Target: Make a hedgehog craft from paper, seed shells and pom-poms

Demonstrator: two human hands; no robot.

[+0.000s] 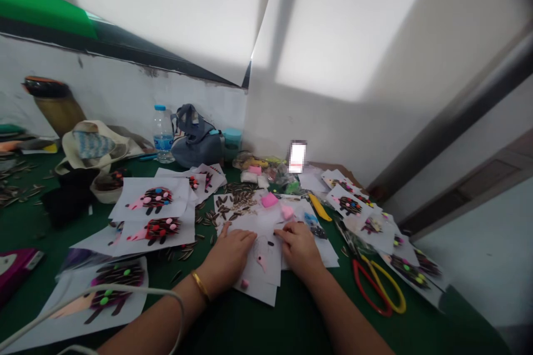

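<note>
A white paper (260,277) lies in front of me with a pink clay snout (262,261) and a dark oval piece (270,243) on it. My left hand (233,252) rests flat on the paper's left side, fingers apart, with a gold bracelet on the wrist. At the paper's right edge is my right hand (298,245), its fingers bent and the index fingertip at a small dark piece (275,233). A small pink lump (245,284) sits on the lower left of the paper. Sunflower seeds (239,199) are spread beyond my hands, beside pink clay (269,199).
Red-and-yellow-handled scissors (377,288) and a yellow cutter (320,207) lie right. Decorated hedgehog sheets (150,199) are on both sides. A bottle (162,135), blue-grey bag (197,141) and phone (297,156) stand at the back. A white cable (137,289) crosses the lower left.
</note>
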